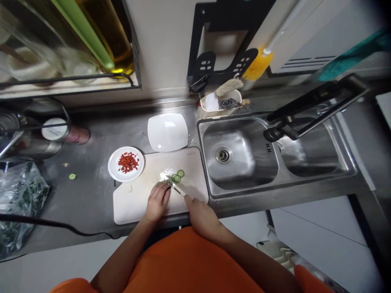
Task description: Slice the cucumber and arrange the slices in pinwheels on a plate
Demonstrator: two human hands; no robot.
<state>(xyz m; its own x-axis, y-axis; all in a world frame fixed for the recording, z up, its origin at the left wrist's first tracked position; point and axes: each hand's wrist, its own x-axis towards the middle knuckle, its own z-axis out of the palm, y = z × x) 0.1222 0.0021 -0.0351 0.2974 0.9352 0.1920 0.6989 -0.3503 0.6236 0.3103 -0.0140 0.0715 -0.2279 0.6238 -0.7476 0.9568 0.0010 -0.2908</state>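
A kitchen knife [177, 189] is gripped in my right hand [202, 215], its blade pointing up and left over the white cutting board [132, 207]. My left hand [158, 199] is curled on the board beside the blade, closed on a cucumber that it mostly hides; only a dark green bit shows by the fingertips. Several cucumber slices [177, 178] lie just beyond the blade, near the middle of the board. One pale piece [130, 188] sits by the board's left edge.
Beyond the board stand an empty white square plate [168, 132] and a round plate [112, 165] of small red berries [128, 162]. A double sink [238, 162] with a dark faucet [293, 122] adjoins on the right. At left are a cucumber end [72, 176] and a plastic bag [23, 199] of greens.
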